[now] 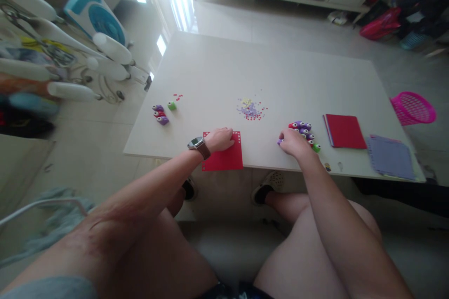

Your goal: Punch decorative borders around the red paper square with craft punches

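Observation:
My left hand (220, 139), with a watch on the wrist, rests on a red sheet (224, 158) with a row of punched holes along its top, lying at the near edge of the white table (266, 70). Its fingers curl down on the sheet. My right hand (293, 141) is closed on a small purple punch (279, 141) beside a cluster of purple, red and green punches (304, 131). A pile of punched paper bits (250, 109) lies in the middle of the table.
Three more small punches (160, 114) and a green one (171, 105) sit at the table's left. A red pad (344, 131) and a purple sheet stack (390, 157) lie right. A pink basket (414, 108) stands on the floor. A rack (63, 56) is left.

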The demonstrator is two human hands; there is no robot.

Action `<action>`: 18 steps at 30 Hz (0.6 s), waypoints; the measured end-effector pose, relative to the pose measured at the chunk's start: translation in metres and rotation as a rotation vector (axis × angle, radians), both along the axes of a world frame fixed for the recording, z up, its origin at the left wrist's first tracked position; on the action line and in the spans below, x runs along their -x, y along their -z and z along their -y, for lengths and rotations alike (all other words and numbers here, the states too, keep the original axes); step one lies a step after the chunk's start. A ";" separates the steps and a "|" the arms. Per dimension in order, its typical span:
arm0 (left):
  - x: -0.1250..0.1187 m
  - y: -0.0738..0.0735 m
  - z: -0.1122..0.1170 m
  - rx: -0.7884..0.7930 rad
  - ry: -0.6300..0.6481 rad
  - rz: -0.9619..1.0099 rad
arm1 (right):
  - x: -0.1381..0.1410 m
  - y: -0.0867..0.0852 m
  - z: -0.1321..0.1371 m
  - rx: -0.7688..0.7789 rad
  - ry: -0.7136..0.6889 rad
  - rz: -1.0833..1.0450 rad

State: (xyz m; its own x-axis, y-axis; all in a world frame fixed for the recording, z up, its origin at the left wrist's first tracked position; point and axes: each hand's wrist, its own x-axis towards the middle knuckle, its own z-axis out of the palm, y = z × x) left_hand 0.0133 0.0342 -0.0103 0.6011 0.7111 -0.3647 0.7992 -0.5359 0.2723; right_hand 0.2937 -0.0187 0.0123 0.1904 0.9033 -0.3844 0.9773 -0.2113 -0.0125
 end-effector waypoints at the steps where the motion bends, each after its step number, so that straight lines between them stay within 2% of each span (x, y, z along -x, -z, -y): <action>1: 0.000 0.000 0.000 -0.002 0.001 0.001 | -0.005 0.001 -0.001 -0.008 0.007 -0.003; 7: 0.002 0.005 0.001 -0.002 -0.018 0.067 | -0.028 0.012 -0.005 0.052 0.097 0.031; 10: 0.002 0.005 0.003 -0.015 -0.031 0.103 | -0.028 0.015 -0.006 0.030 0.076 0.040; 15: 0.000 0.002 -0.002 -0.029 -0.049 0.145 | -0.006 0.010 -0.010 -0.086 -0.032 -0.044; 18: 0.006 -0.002 -0.011 -0.041 -0.136 0.182 | 0.013 0.003 -0.015 -0.108 -0.085 -0.121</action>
